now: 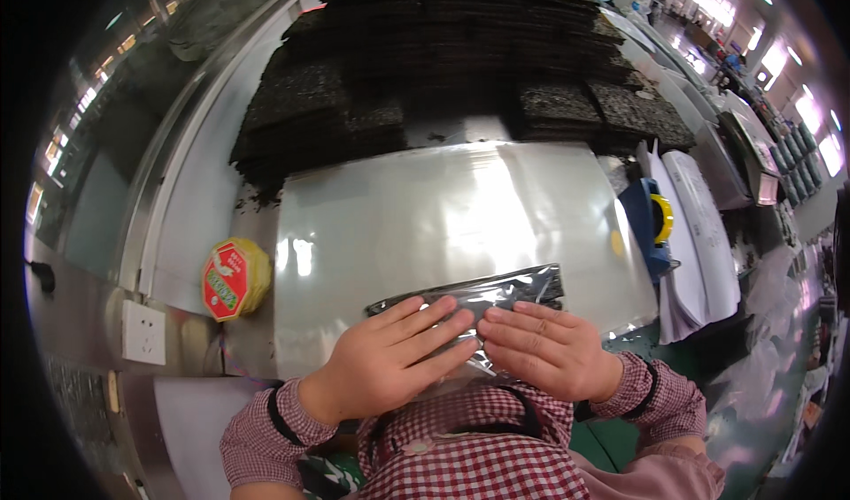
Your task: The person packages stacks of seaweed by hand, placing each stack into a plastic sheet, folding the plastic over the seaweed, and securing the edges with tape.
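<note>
A clear plastic packet (511, 291) with thin dark sheets inside, which look like dried seaweed, lies slightly slanted in front of me. My left hand (398, 357) rests on its left part with the fingers stretched out across the shiny film. From the other side, my right hand (544, 350) holds the right part, its fingers close together. The fingertips of both hands nearly meet at the middle. Both thumbs are hidden, and loose film shows below the fingers, near my checked apron. Under the packet is a broad pile of clear plastic film (372, 228).
Tall stacks of dark seaweed sheets (458, 42) fill the back of the metal table. At left stands a stack of octagonal red-and-yellow labels (229, 281) bearing writing, near a wall socket (144, 332). To the right are a blue tape dispenser (641, 228) and curled white papers (700, 234).
</note>
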The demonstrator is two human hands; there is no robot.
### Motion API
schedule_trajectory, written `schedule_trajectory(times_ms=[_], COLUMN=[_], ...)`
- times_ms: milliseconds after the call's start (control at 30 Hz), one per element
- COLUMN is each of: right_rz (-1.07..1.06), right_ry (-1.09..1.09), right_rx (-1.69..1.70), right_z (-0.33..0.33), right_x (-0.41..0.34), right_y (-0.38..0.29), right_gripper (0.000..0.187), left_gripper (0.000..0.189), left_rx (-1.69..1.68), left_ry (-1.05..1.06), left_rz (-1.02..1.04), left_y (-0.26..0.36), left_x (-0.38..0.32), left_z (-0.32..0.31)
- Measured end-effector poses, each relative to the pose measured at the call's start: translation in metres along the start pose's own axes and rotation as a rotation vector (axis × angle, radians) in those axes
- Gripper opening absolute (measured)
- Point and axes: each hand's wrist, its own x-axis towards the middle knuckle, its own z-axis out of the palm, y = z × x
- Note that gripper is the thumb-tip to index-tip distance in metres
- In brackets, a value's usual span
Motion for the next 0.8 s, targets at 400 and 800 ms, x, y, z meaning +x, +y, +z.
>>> schedule_trajectory(times_ms=[400,800], right_rz=[1.607,1.336], right_ry=[0.583,0.988], right_rx=[0.435,0.511], right_z=[-0.075,-0.065], right_x=[-0.288,-0.263], right_y=[0.192,0.172], right_gripper=[0.048,0.032], left_gripper=[0.029,0.035], left_rx=[-0.017,0.066], left_ry=[0.144,0.071], left_rz=[-0.334,-0.335], left_y=[0.039,0.041], left_x=[0.004,0.014], left_z=[0.008,0.006])
